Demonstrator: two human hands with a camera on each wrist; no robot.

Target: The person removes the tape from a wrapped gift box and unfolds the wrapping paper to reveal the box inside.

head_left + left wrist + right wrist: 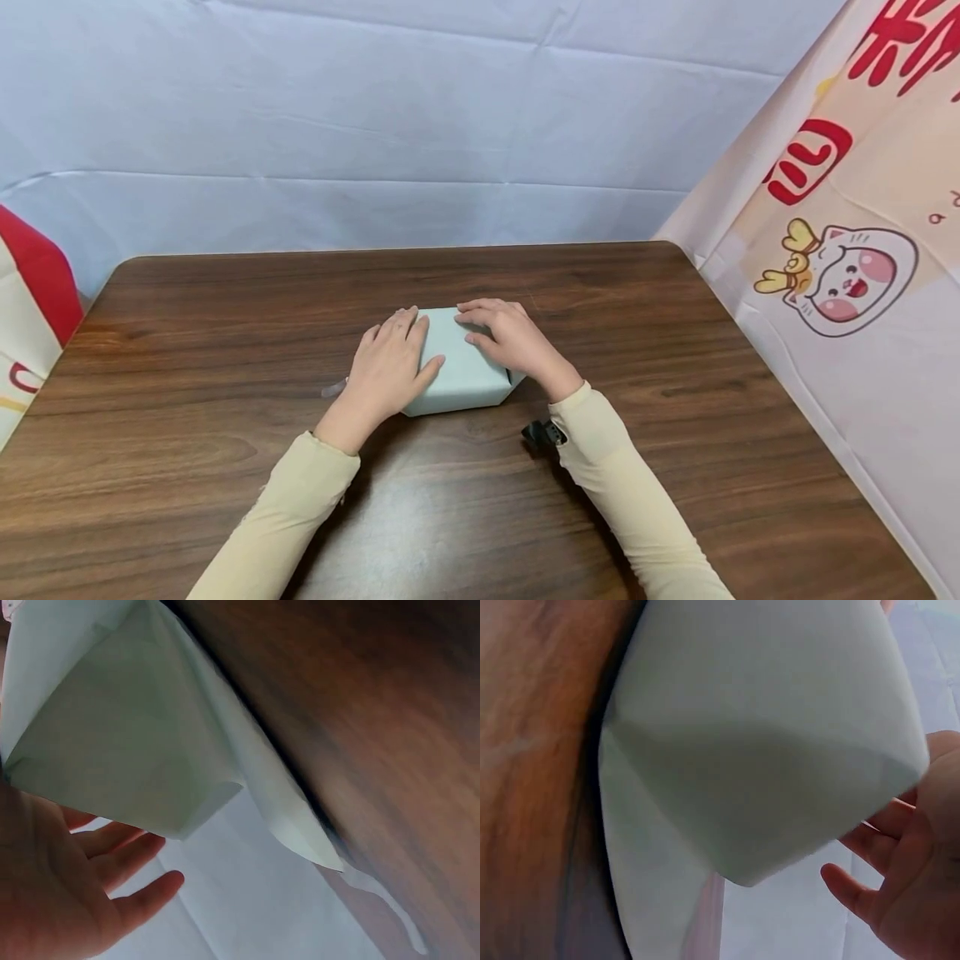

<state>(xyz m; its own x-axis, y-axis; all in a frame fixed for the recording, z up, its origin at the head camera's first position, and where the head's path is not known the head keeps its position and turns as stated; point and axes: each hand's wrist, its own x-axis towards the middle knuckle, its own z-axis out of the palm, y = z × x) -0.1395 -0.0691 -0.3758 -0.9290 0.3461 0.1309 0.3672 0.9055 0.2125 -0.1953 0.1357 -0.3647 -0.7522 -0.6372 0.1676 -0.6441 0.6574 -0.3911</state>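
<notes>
A box-shaped package wrapped in pale mint-green paper (459, 379) lies near the middle of the table. Across its left top edge rests my left hand (386, 367), thumb and fingers spread fairly straight. My right hand (513, 337) touches the top at the right side with relaxed fingers. The left wrist view shows a folded paper end flap (127, 735) beside the left hand (67, 877). In the right wrist view another end flap (780, 802) slants inward, with the right hand (907, 847) alongside it. What is inside the paper is hidden.
A thin translucent strip (386, 896) sticks out from the package's left end onto the brown wooden table (187, 350). A small black device (543, 435) is at the right sleeve cuff. Behind the table hangs a pale cloth (337, 108); a printed banner (847, 208) is at right.
</notes>
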